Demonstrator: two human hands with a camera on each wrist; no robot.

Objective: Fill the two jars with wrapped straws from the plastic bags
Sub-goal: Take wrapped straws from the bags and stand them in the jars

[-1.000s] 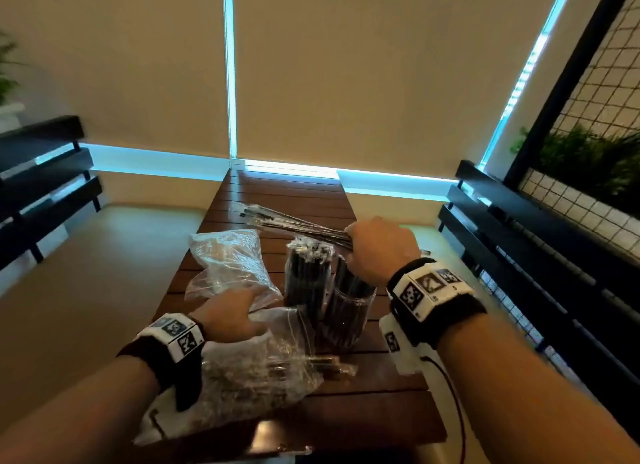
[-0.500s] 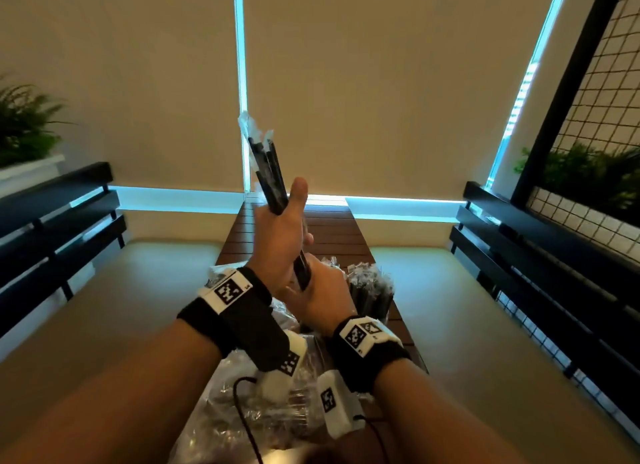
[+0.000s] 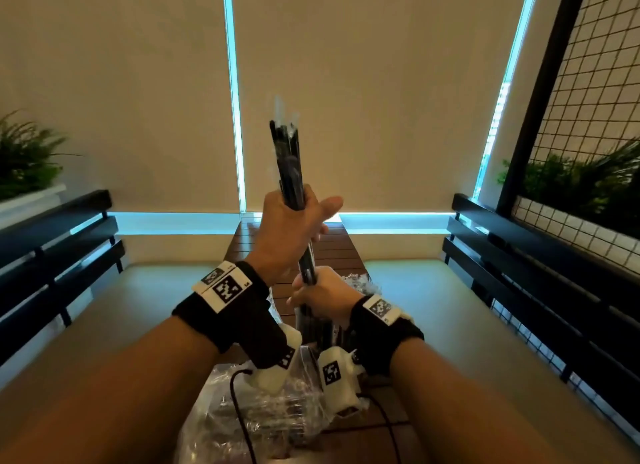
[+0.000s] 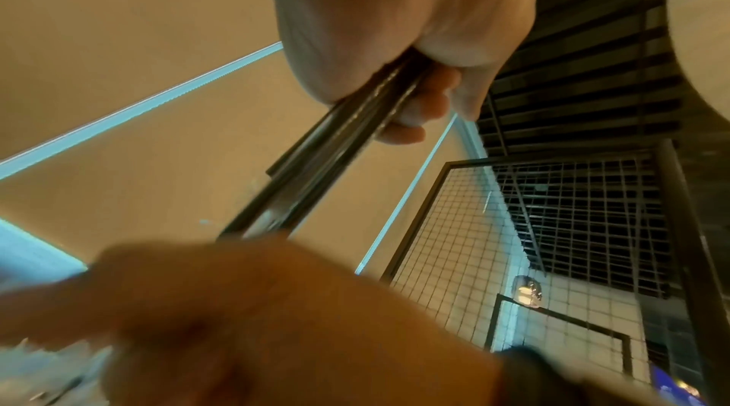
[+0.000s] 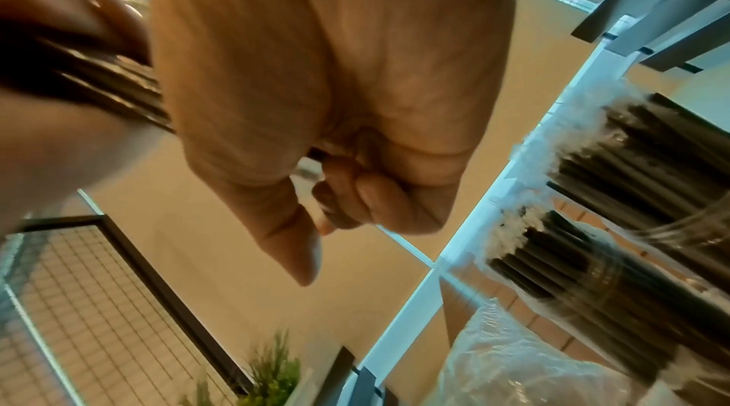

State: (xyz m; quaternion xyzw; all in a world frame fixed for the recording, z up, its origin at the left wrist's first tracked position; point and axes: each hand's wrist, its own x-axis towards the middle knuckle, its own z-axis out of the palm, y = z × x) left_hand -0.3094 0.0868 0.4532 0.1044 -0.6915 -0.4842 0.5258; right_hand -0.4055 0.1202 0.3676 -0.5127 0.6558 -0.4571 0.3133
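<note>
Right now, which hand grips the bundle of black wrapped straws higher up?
The left hand grips higher, round the middle of the upright bundle of black wrapped straws. The right hand holds the bottom end, just above the table.

table (image 3: pixel 341 247): brown slats | on it: two jars (image 5: pixel 616 294) (straw-filled), plastic bags (image 3: pixel 277 418)

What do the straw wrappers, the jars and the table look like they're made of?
Straw wrappers: thin clear plastic film, likely; crinkled, shiny ends beyond the black straws.
Jars: clear, glossy, glass or hard plastic; the straws show through the wall.
Table: brown slats with seams between them, wood or a wood look.
</note>
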